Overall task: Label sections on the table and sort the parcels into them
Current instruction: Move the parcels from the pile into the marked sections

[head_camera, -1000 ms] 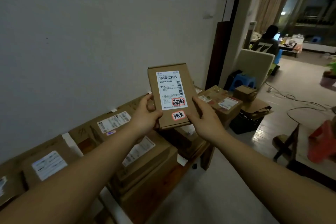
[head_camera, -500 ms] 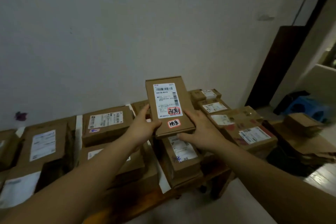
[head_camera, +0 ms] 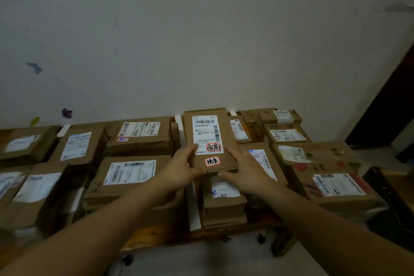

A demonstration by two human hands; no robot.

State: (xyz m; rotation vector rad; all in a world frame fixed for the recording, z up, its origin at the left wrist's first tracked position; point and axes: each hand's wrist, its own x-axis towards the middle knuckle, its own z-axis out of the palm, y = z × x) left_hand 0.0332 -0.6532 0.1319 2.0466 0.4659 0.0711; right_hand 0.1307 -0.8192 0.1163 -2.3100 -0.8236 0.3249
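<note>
Because the parcel (head_camera: pixel 210 136) is long and flat, both hands take it at its near end. The left hand (head_camera: pixel 179 169) grasps the near-left corner with the thumb on top, and the right hand (head_camera: pixel 248 171) clasps the near-right corner with the thumb along the near edge. Held this way, the label faces up and the two red-edged stickers (head_camera: pixel 212 161) with handwriting can be read, which I judge is how its section gets chosen. The parcel hangs level over a stack (head_camera: pixel 221 199) of small boxes near the middle of the surface (head_camera: pixel 156 238); whether it already touches the stack I cannot tell.

White tape (head_camera: pixel 193 206) runs front to back across the wood and cuts it into sections, which serve as the bins. The stack sits just right of this strip, so the parcel seems meant for that section.

The section to the left holds two wide boxes, a rear box (head_camera: pixel 139 134) and a front box (head_camera: pixel 130 175), each label up. Past another strip (head_camera: pixel 63 130) lie more boxes (head_camera: pixel 76 145), and those at the far left are blurred. To the right, a big box (head_camera: pixel 336 184) with red marks sits in front of several smaller ones (head_camera: pixel 286 134) against the wall (head_camera: pixel 201 29).

Most parcels look sorted, so the task seems well along.
</note>
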